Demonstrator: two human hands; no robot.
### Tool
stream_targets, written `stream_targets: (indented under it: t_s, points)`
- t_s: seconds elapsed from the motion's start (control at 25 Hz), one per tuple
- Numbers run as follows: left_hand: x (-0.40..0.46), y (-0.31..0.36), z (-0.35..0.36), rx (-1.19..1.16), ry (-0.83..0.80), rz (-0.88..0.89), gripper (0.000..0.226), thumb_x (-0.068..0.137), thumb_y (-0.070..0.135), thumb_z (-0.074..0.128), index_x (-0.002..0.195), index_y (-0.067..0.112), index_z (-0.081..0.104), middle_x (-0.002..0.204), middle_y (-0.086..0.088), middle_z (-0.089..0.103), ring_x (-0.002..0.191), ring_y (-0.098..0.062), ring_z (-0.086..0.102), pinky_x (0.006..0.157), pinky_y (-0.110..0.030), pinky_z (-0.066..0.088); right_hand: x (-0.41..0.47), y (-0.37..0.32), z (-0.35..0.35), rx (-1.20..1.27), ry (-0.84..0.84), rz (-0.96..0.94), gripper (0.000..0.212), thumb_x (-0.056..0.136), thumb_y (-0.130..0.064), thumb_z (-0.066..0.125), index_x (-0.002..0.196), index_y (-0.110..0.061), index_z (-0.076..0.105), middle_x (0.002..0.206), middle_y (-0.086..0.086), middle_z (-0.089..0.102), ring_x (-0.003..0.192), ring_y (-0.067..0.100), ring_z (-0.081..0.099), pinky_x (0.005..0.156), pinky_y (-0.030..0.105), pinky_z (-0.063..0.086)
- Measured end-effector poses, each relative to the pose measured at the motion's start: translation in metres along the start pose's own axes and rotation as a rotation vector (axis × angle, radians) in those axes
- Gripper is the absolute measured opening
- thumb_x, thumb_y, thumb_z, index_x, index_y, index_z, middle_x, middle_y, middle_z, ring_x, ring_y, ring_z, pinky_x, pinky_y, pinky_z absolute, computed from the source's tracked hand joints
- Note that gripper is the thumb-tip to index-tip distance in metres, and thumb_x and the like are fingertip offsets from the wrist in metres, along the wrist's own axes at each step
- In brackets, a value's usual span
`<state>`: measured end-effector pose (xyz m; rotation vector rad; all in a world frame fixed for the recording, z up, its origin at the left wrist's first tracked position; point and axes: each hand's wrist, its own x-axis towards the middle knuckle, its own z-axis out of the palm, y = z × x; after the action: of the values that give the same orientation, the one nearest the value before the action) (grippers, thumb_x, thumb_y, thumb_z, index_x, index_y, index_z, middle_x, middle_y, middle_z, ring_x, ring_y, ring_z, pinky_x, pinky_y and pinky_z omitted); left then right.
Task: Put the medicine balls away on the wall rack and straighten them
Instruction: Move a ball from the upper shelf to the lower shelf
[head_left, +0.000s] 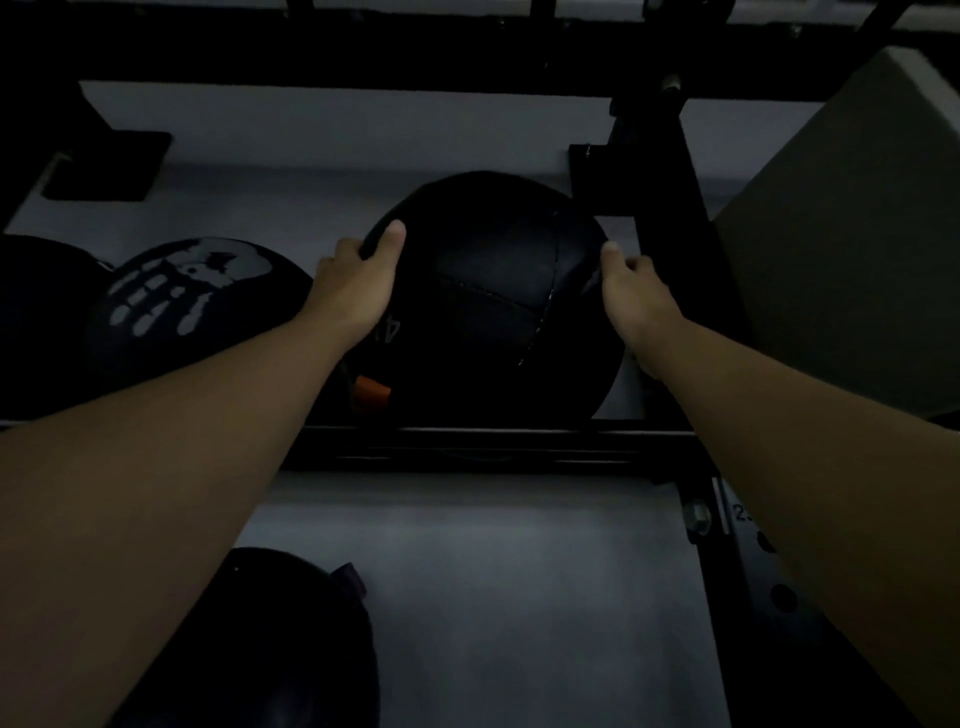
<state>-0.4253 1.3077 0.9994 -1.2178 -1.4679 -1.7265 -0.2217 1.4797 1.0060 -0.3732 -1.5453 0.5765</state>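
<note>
Both bare forearms fill the lower corners of the dim view, reaching up and forward toward the wall rack, a black metal frame whose horizontal rail runs beneath the upper row of balls and whose upright post stands at the right with bolts and holes lower down. Behind the frame is a pale wall, and a pale boxy panel sits at the far right.

On the rail, between the hands, rests the large black medicine ball, stitched in panels, with a small orange tab near its lower left edge and a faint number beside the left wrist. It sits just beside the post on its right. To its left, touching or nearly touching it, is a second black ball printed with a pale handprint design, and another dark ball shows only partly at the far left edge. Below, on a lower level, a further dark ball appears under the left forearm.

Left hand: its grip is closed on the large ball's upper left side, thumb pressed over the front. Right hand presses the ball's right side, thumb up against it, the fingers hidden behind the curve
</note>
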Motion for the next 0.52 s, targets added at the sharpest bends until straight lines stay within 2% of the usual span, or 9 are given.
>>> stream_targets:
  t_s: [0.12, 0.24, 0.32, 0.44, 0.52]
  points:
    - [0.017, -0.005, 0.013, -0.134, 0.052, -0.032, 0.090, 0.094, 0.081, 0.031, 0.162, 0.022, 0.029, 0.166, -0.009, 0.037, 0.146, -0.030, 0.043, 0.118, -0.040, 0.036, 0.027, 0.010, 0.013, 0.163, 0.015, 0.038, 0.080, 0.100, -0.065, 0.031, 0.164, -0.018, 0.022, 0.167, 0.015, 0.032, 0.148, 0.038, 0.037, 0.123, 0.048, 0.031]
    - [0.027, -0.014, 0.026, -0.214, 0.126, -0.025, 0.089, 0.091, 0.082, 0.037, 0.157, 0.023, 0.036, 0.158, -0.009, 0.045, 0.138, -0.029, 0.051, 0.116, -0.043, 0.042, 0.053, 0.022, 0.020, 0.299, -0.021, 0.041, 0.093, 0.089, -0.077, 0.035, 0.162, -0.020, 0.029, 0.165, 0.011, 0.037, 0.147, 0.036, 0.040, 0.123, 0.047, 0.032]
    - [0.034, -0.021, 0.032, -0.236, 0.176, 0.035, 0.089, 0.086, 0.084, 0.039, 0.149, 0.022, 0.046, 0.150, -0.006, 0.053, 0.131, -0.025, 0.056, 0.109, -0.039, 0.046, 0.073, 0.034, 0.021, 0.372, -0.098, 0.041, 0.097, 0.082, -0.082, 0.038, 0.160, -0.024, 0.036, 0.161, 0.009, 0.044, 0.143, 0.034, 0.047, 0.121, 0.047, 0.038]
    - [0.044, -0.026, 0.034, -0.329, 0.139, 0.098, 0.091, 0.075, 0.086, 0.049, 0.137, 0.022, 0.061, 0.139, -0.001, 0.066, 0.126, -0.021, 0.064, 0.112, -0.039, 0.048, 0.093, 0.052, 0.021, 0.513, -0.223, 0.011, 0.084, 0.082, -0.078, 0.047, 0.147, -0.025, 0.057, 0.142, 0.008, 0.065, 0.126, 0.032, 0.063, 0.112, 0.045, 0.049]
    - [0.050, -0.029, 0.033, -0.412, 0.102, 0.121, 0.085, 0.070, 0.084, 0.057, 0.131, 0.027, 0.071, 0.130, 0.001, 0.075, 0.121, -0.021, 0.070, 0.112, -0.043, 0.050, 0.101, 0.059, 0.026, 0.616, -0.244, -0.039, 0.077, 0.083, -0.074, 0.051, 0.142, -0.026, 0.063, 0.136, 0.008, 0.069, 0.122, 0.031, 0.065, 0.111, 0.044, 0.050]
